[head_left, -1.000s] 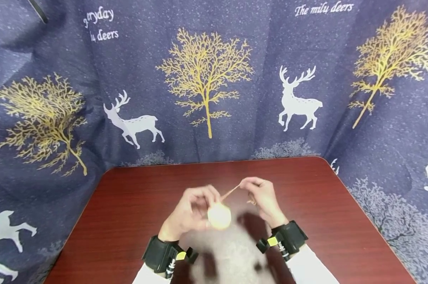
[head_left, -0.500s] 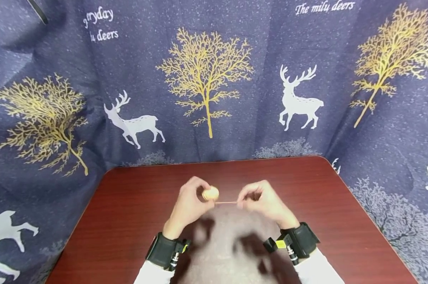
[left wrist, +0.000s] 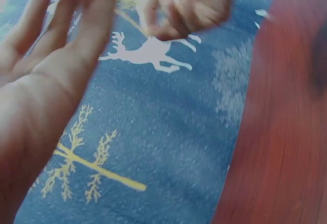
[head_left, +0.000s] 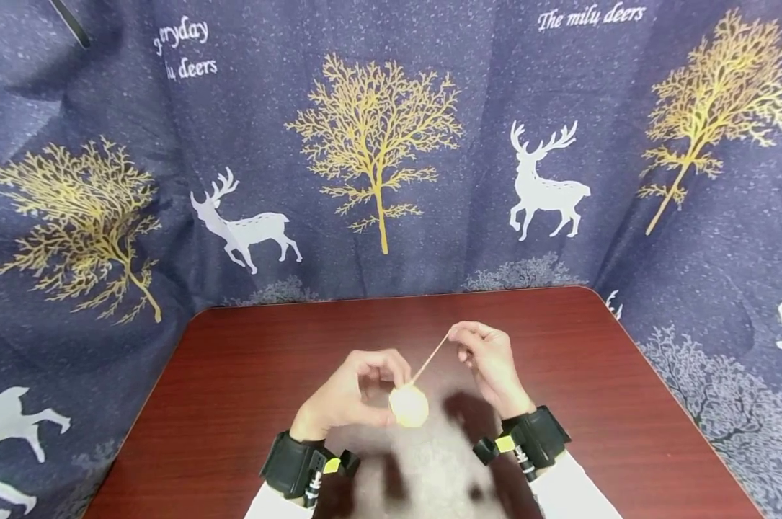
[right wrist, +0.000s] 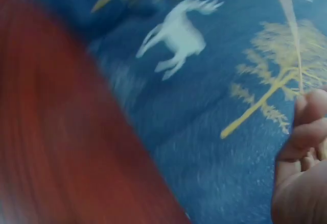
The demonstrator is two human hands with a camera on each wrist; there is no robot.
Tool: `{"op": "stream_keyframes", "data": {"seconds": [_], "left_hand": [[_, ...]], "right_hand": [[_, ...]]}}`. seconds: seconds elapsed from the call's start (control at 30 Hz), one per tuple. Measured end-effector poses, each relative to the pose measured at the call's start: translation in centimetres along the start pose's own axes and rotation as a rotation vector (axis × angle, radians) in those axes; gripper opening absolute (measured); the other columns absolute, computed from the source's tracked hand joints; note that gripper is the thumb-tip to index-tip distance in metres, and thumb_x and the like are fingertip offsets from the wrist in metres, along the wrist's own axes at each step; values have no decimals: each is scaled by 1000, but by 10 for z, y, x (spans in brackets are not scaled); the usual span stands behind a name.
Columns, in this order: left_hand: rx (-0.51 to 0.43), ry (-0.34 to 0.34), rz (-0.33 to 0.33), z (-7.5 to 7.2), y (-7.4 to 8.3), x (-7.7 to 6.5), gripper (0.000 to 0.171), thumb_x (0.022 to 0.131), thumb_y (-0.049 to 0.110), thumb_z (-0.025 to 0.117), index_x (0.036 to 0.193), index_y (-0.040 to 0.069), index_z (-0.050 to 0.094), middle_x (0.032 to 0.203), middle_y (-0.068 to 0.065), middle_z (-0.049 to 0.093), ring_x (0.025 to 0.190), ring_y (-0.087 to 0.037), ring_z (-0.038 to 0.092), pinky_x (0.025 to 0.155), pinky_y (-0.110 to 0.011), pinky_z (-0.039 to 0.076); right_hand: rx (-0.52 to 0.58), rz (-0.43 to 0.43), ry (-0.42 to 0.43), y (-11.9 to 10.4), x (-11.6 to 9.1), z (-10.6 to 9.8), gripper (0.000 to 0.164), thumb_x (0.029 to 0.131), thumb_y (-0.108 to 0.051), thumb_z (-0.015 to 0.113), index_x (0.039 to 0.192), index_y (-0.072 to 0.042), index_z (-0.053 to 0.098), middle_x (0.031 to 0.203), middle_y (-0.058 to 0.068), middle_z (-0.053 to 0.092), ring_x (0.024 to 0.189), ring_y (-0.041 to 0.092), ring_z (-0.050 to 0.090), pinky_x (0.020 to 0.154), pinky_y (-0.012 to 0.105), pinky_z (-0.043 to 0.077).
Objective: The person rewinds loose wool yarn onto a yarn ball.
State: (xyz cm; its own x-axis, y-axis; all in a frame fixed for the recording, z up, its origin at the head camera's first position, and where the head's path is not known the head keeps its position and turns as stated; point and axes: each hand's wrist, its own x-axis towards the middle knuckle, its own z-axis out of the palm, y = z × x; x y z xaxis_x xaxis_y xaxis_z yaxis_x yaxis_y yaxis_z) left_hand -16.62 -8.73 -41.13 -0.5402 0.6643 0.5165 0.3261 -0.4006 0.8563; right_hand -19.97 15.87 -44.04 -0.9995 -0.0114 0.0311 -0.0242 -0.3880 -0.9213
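Note:
In the head view my left hand (head_left: 354,393) holds a small pale round ball (head_left: 409,406) between thumb and fingertips. The ball is so bright that its surface detail is lost. From its top a thin tan strand (head_left: 432,357) runs taut, up and to the right. My right hand (head_left: 489,359) pinches the far end of that strand, higher than the ball. The right wrist view shows the strand (right wrist: 292,30) as a flat, pale band narrowing to the fingertips. In the left wrist view the left hand (left wrist: 56,76) hides most of the ball.
Both hands are above a reddish-brown wooden table (head_left: 248,404), a bright light patch on its near middle. Behind it hangs a blue cloth (head_left: 429,238) printed with deer and trees. Each wrist carries a black strap with a camera (head_left: 293,465).
The ball first rose and turned away with the strand level, then came back down toward me. My right hand lifted the strand's end up and right again.

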Motion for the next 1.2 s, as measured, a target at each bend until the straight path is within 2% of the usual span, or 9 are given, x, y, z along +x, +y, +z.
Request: {"op": "stream_keyframes", "data": {"seconds": [0.1, 0.23, 0.33, 0.43, 0.57, 0.83, 0.93, 1.03, 1.2], "left_hand": [[-88, 243, 106, 2, -1, 4, 31, 74, -8, 79, 99, 1, 63, 106, -6, 61, 96, -15, 62, 82, -26, 56], [-39, 652, 132, 5, -7, 10, 35, 70, -13, 77, 99, 5, 66, 107, -3, 64, 96, -13, 65, 81, -23, 57], [150, 876, 63, 4, -15, 13, 33, 70, -15, 77, 97, 1, 66, 101, -7, 65, 92, -15, 67, 80, -27, 59], [494, 945, -51, 1, -26, 11, 33, 70, -9, 81, 98, -1, 65, 96, -8, 64, 86, -17, 67, 75, -32, 61], [840, 834, -172, -2, -38, 3, 36, 64, -1, 84, 94, 5, 65, 93, -6, 63, 81, -19, 67, 70, -36, 61], [983, 400, -458, -5, -38, -9, 34, 61, 8, 87, 86, 10, 64, 83, 1, 60, 75, -18, 59, 66, -26, 50], [871, 240, -480, -10, -35, -12, 31, 63, 7, 86, 85, 10, 65, 83, 2, 63, 76, -16, 62, 69, -26, 53], [647, 83, -477, -14, -29, -13, 29, 66, 1, 82, 89, 8, 66, 86, 3, 65, 78, -12, 65, 74, -28, 58], [152, -41, -298, -14, -20, -9, 29, 73, -7, 78, 97, 0, 63, 97, -4, 62, 90, -13, 64, 83, -34, 60]], "right_hand": [[-314, -20, -34, 8, -3, 2, 12, 85, 6, 68, 88, -1, 76, 77, 13, 71, 50, 14, 57, 42, 18, 42], [-610, -104, -269, 13, -9, 5, 12, 81, 5, 71, 88, -3, 77, 76, 12, 72, 54, 28, 64, 47, 26, 52], [-678, -163, -476, 11, -13, 7, 13, 82, 4, 73, 87, -7, 76, 77, 6, 72, 56, 32, 66, 53, 31, 57], [-658, -199, -603, 7, -15, 11, 12, 83, 2, 74, 87, -9, 76, 76, 4, 72, 55, 32, 66, 53, 33, 58], [-575, -207, -564, 1, -10, 13, 7, 85, 0, 75, 89, -4, 75, 73, 9, 70, 52, 26, 64, 47, 28, 53], [23, 58, -260, -2, 4, 5, 16, 91, 6, 62, 90, -5, 74, 77, 4, 71, 58, 9, 60, 50, 15, 48], [202, 104, -194, -4, 7, 2, 25, 96, 7, 54, 89, -8, 73, 78, 2, 70, 60, 6, 60, 51, 12, 47], [296, 108, -167, -5, 10, 1, 28, 98, 7, 50, 89, -7, 73, 78, 1, 69, 60, 5, 60, 52, 11, 47], [271, 90, -138, 2, 14, 1, 26, 96, 7, 53, 89, -7, 73, 78, 0, 69, 60, 5, 60, 51, 11, 47]]}}
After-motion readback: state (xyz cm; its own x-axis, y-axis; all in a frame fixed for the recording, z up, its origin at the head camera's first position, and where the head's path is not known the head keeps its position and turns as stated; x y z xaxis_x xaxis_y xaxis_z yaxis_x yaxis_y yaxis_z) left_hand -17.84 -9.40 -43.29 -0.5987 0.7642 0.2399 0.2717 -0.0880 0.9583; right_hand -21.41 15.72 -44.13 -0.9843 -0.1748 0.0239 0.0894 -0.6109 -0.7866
